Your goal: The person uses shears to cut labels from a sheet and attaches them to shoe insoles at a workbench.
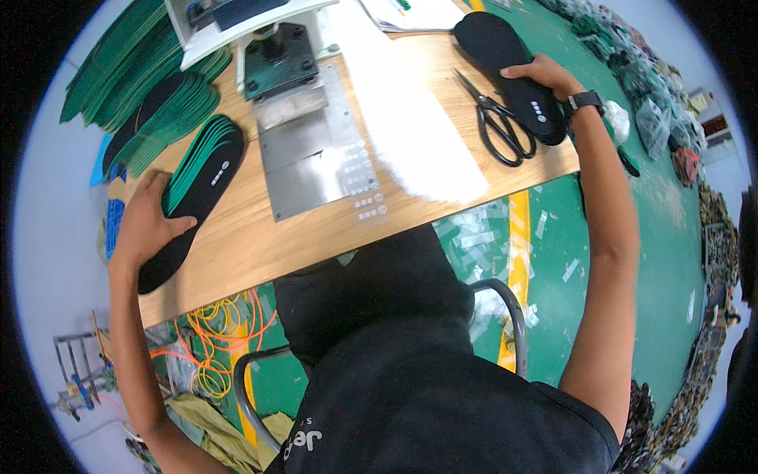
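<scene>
On the left of the table, a fanned stack of insoles (209, 186) lies black side up, with green undersides showing along its edge. My left hand (150, 217) is closed round its outer edge, thumb on the top insole and fingers partly hidden. At the far right, my right hand (546, 75) grips the side of another black insole stack (530, 99), its thumb over the top and its other fingers out of sight. Black-handled scissors (499, 126) lie beside that stack. Small white printed marks show on both top insoles.
A press machine (276, 63) stands at the back centre over a metal plate (308, 166). Beside it, a transfer sheet with white marks (369, 204) reaches toward the table edge. More green insole piles (130, 71) stand at back left. Paper (418, 14) lies at the back.
</scene>
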`<state>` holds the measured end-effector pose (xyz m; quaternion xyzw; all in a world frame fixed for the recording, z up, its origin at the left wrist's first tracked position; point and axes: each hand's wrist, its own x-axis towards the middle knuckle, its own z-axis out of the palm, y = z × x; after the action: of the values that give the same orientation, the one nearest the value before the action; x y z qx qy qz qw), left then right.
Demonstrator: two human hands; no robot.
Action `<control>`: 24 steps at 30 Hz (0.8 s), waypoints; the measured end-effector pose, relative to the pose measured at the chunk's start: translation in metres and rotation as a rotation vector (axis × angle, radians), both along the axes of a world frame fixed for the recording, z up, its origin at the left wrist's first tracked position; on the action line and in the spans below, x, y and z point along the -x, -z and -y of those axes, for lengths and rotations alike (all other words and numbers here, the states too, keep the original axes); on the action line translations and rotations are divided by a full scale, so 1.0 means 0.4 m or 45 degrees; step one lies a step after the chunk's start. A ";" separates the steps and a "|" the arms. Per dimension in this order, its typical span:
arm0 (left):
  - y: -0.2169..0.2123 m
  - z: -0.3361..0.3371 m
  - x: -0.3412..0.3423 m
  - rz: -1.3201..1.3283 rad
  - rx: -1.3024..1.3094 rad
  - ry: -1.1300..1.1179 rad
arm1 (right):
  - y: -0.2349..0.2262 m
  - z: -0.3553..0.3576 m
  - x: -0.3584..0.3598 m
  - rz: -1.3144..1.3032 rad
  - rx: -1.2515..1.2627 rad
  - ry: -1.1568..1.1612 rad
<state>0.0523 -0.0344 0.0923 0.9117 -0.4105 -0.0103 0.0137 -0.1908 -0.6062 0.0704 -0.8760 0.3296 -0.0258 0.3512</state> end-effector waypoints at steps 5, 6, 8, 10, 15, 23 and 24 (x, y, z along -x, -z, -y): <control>-0.040 -0.015 0.053 -0.047 -0.033 -0.126 | 0.048 -0.003 -0.031 -0.007 0.701 0.109; -0.043 -0.009 0.062 -0.057 -0.083 -0.226 | 0.065 -0.021 -0.030 -0.011 0.951 0.091; -0.048 -0.008 0.072 -0.057 -0.020 -0.173 | 0.037 0.004 -0.002 0.049 0.658 0.132; -0.038 -0.024 0.089 0.003 0.116 -0.082 | -0.007 -0.004 0.048 0.136 0.738 0.262; 0.009 -0.196 0.144 0.503 0.594 0.050 | -0.186 -0.318 0.179 1.019 -0.119 0.183; -0.035 -0.071 0.248 0.886 0.889 0.471 | -0.231 -0.853 -0.061 1.024 -0.507 -1.169; -0.030 -0.065 0.265 0.956 0.915 0.459 | -0.214 -0.903 -0.102 0.707 -0.695 -1.124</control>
<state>-0.0536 -0.0086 0.1044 0.7059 -0.5146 0.4544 0.1748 -0.1499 -0.2452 0.1562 -0.7687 -0.1760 -0.0196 0.6146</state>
